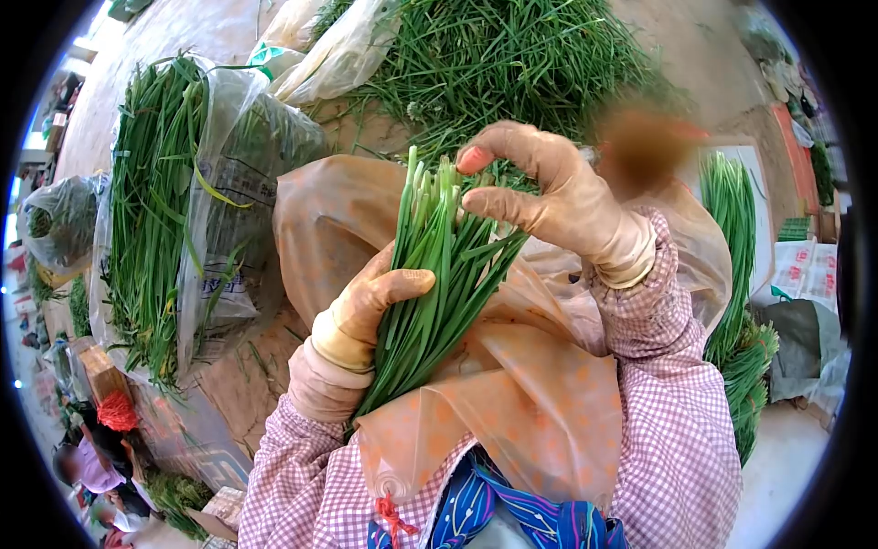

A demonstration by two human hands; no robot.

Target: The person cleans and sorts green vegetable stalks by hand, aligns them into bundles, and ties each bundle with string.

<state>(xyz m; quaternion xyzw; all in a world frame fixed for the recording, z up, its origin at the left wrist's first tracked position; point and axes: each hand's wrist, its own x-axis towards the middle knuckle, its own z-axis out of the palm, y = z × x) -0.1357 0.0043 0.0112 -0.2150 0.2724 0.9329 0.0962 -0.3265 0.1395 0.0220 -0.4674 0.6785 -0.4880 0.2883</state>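
Observation:
My left hand (pixel 370 306), in a worn tan glove, is closed around a bunch of green chives (pixel 430 293). The bunch leans over my lap, its pale stalk ends up and its long leaves running down toward my left sleeve. Beside the pale ends is my gloved right hand (pixel 549 188), thumb and forefinger apart. A reddish fingertip shows through the glove at the forefinger. I cannot tell whether this hand touches the stalks. A translucent orange plastic apron (pixel 494 403) covers my lap beneath the bunch.
Ahead lies a big loose heap of chives (pixel 512 64). On the left, more chives (pixel 151 220) lie against a clear plastic bag (pixel 242 174). Tied bundles (pixel 729 247) are stacked at the right, near white printed sacks (pixel 809 274). A person (pixel 91 467) is at the lower left.

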